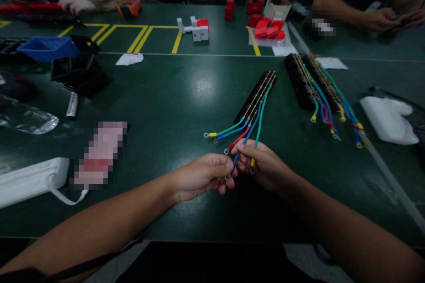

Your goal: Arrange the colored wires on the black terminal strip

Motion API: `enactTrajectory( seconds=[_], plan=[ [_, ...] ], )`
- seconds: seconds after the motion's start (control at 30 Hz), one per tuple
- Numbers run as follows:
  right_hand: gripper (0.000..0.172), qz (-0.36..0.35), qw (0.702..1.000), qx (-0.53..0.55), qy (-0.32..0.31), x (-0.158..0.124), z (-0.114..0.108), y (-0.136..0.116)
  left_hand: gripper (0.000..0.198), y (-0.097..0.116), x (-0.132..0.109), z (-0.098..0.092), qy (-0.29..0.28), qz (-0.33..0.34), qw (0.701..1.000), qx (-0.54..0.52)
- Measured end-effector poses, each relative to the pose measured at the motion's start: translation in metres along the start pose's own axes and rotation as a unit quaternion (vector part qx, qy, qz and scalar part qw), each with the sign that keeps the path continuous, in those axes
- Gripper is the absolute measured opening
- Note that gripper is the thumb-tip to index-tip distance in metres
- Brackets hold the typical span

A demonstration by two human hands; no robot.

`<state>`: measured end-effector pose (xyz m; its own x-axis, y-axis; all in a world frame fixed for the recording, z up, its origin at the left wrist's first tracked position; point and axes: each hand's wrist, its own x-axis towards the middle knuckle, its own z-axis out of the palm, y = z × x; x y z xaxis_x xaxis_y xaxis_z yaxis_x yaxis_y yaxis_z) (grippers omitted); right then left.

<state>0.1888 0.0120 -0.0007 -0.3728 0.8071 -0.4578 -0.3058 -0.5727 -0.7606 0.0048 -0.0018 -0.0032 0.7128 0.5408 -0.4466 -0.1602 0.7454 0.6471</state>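
Note:
A black terminal strip [256, 97] with brass-coloured bars lies on the green table in front of me. Green, blue and red wires with ring lugs run from it toward me. My left hand [212, 171] pinches a blue wire [236, 159] near its ring lug, which shows below the thumb. Higher up, my right hand [255, 159] has its thumb and fingers closed on the same blue wire. A green wire [262, 119] with a yellow-sleeved lug passes by the right fingers. The red wire [243, 133] ends just above my hands.
Two similar wired strips [299, 82] lie to the right, near a white object [388, 119]. On the left are a power strip [33, 181], a phone [101, 152], a marker [72, 105] and a blue bin [48, 47]. Co-workers' hands [381, 20] show across the table.

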Motion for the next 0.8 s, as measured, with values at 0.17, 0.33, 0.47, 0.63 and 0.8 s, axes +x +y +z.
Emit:
enactTrajectory(
  seconds=[0.17, 0.33, 0.47, 0.63, 0.8],
  plan=[
    [0.018, -0.002, 1.0, 0.008, -0.006, 0.0009, -0.0006, 0.0017, 0.024, 0.0004, -0.0008, 0.0004, 0.006, -0.001, 1.0, 0.002],
    [0.017, 0.001, 1.0, 0.009, 0.002, 0.0005, -0.0001, 0.0021, 0.022, 0.0015, -0.0007, 0.0016, 0.007, -0.004, 1.0, -0.008],
    [0.016, 0.003, 1.0, 0.0, 0.003, 0.0005, -0.0004, 0.0021, 0.023, 0.0015, -0.0007, 0.0018, 0.008, -0.006, 1.0, 0.0],
    [0.018, 0.008, 1.0, -0.011, 0.015, 0.0006, -0.0015, 0.0026, 0.02, -0.0004, 0.0003, -0.0011, -0.002, -0.013, 1.0, 0.014],
    [0.019, 0.009, 1.0, -0.011, 0.007, 0.0009, -0.0041, 0.0038, 0.02, -0.0013, 0.0008, -0.003, -0.007, -0.009, 1.0, 0.018]
  ],
)
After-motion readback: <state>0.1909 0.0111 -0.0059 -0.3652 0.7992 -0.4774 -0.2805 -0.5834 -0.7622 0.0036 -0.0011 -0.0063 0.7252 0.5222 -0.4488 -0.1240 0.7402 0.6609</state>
